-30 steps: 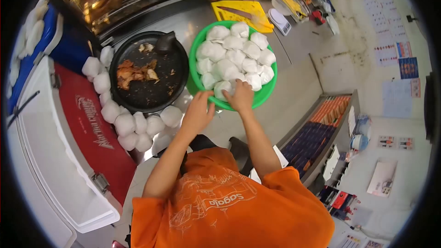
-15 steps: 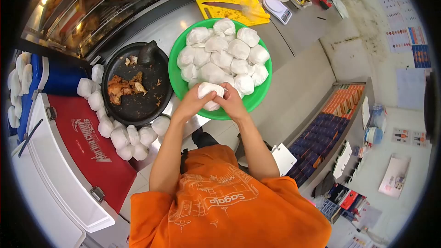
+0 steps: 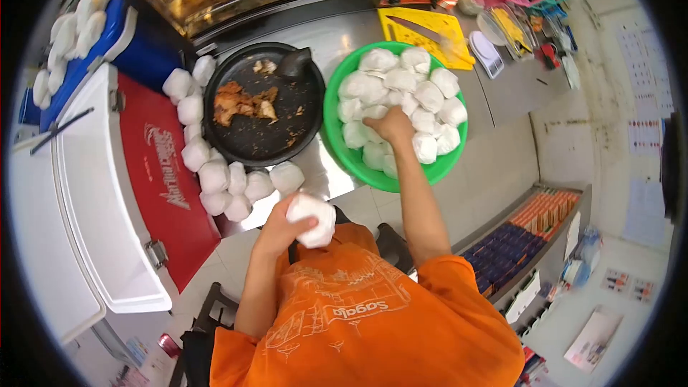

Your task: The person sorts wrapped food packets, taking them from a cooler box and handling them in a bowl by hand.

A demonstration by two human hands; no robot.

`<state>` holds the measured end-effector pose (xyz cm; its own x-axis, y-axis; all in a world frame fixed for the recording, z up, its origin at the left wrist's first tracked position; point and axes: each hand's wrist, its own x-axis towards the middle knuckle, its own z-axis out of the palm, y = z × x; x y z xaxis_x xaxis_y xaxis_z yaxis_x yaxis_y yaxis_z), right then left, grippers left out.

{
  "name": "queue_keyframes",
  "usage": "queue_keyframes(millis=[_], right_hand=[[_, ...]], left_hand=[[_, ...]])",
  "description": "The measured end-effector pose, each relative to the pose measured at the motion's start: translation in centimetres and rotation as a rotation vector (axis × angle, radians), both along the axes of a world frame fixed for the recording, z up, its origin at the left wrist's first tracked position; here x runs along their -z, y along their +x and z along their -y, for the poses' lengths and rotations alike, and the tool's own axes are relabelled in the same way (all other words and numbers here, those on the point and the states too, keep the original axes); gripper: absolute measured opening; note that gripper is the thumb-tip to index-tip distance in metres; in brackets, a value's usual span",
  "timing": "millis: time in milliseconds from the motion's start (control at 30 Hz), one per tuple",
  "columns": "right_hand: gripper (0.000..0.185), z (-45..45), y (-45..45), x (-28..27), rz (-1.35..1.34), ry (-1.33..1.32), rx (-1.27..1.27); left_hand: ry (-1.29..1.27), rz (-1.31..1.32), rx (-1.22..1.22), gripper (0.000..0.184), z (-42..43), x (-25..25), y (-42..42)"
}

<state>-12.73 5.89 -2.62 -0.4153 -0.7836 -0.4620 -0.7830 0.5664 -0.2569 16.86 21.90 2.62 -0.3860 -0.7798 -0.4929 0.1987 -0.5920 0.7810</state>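
A white wrapped bundle [image 3: 312, 221] is held in my left hand [image 3: 278, 231], in front of my orange shirt. My right hand [image 3: 393, 127] reaches into a green basin [image 3: 331, 111] filled with several similar white bundles [image 3: 360, 87]. Its fingers are bent down onto one of them; whether they grip it is hard to tell. Left of the basin stands a round black stone dish [image 3: 307, 129] holding pieces of browned meat [image 3: 236, 102] and a dark pestle [image 3: 292, 64]. More white bundles [image 3: 214, 176] line the dish's left and lower edge.
An open cooler with a red lid [image 3: 161, 165] stands at the left, beside a blue cooler [image 3: 147, 46]. Behind the basin lie a yellow board [image 3: 451, 25] with a knife [image 3: 416, 27] and a white scale [image 3: 486, 53]. A box rack [image 3: 530, 226] is at the right.
My left hand has drawn back from the basin toward my body with a white bundle. My right hand has parted from it and now reaches among the bundles in the basin.
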Motion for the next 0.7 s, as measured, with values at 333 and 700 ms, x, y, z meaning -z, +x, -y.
queue_keyframes(millis=[333, 700], right_hand=[[0.068, -5.5, 9.1, -9.1, 1.155, -0.355, -0.079], [0.065, -7.7, 57.0, -21.7, 0.338, 0.285, -1.674]], left_hand=[[-0.24, 0.028, 0.133, 0.053, -8.6, -11.6, 13.5], [-0.602, -0.075, -0.255, 0.057, -20.6, -13.7, 36.1]])
